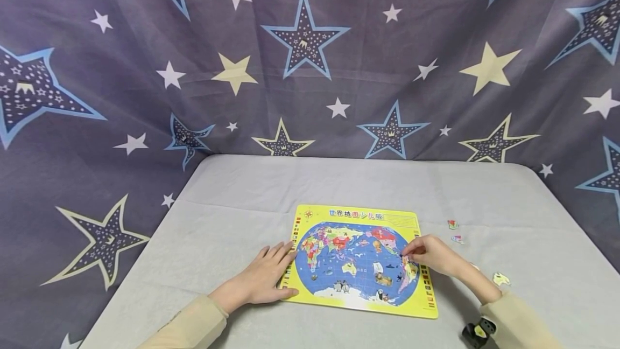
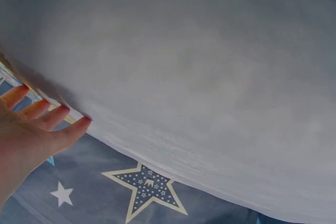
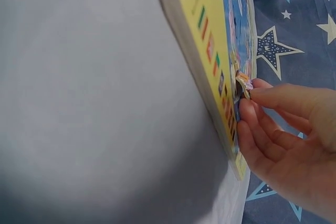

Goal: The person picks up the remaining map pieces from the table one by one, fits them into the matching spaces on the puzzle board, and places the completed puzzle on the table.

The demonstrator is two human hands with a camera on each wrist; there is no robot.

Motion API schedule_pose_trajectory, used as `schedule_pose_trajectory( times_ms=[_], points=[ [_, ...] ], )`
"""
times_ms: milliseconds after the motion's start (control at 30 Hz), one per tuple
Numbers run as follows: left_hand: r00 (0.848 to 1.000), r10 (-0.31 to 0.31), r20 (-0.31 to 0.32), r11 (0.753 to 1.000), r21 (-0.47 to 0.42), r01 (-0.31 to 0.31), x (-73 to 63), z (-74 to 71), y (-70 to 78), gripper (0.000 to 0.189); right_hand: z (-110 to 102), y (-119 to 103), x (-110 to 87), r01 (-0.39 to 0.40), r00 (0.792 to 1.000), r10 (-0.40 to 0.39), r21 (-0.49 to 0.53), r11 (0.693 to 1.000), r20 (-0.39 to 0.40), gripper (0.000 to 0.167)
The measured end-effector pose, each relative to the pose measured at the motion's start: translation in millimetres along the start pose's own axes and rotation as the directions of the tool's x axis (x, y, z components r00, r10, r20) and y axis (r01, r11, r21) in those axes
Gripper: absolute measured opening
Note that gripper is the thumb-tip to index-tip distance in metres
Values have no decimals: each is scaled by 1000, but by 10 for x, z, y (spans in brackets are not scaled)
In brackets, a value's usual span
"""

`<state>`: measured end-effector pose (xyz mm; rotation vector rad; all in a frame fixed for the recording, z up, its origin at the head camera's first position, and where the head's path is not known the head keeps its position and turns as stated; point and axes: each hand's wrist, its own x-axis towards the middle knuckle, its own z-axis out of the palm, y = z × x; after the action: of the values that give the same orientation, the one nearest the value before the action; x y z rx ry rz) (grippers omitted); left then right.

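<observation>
A world map puzzle board with a yellow border and blue ocean lies flat on the table. My left hand rests at its left edge, fingers spread over the border; the left wrist view shows the fingertips beside that edge. Over the map's right side, my right hand pinches a small colourful puzzle piece between thumb and fingers. In the right wrist view the piece stands tilted close over the map, near the flags printed along the border.
Right of the board lie loose puzzle pieces: a red and green one, a pinkish-blue one and a pale yellow-green one. Another is partly hidden by the right forearm. A star-patterned cloth hangs behind the grey-covered table.
</observation>
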<state>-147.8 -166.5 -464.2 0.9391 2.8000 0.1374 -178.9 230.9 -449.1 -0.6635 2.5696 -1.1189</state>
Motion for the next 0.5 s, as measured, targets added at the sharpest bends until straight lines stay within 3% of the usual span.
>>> schedule_pose_trajectory(
  times_ms=[500],
  points=[
    [1000,-4,-3,1000,8,4,0,-7,8,86,34,-5,1,2,1000,-4,-42,999,-29,15]
  ],
)
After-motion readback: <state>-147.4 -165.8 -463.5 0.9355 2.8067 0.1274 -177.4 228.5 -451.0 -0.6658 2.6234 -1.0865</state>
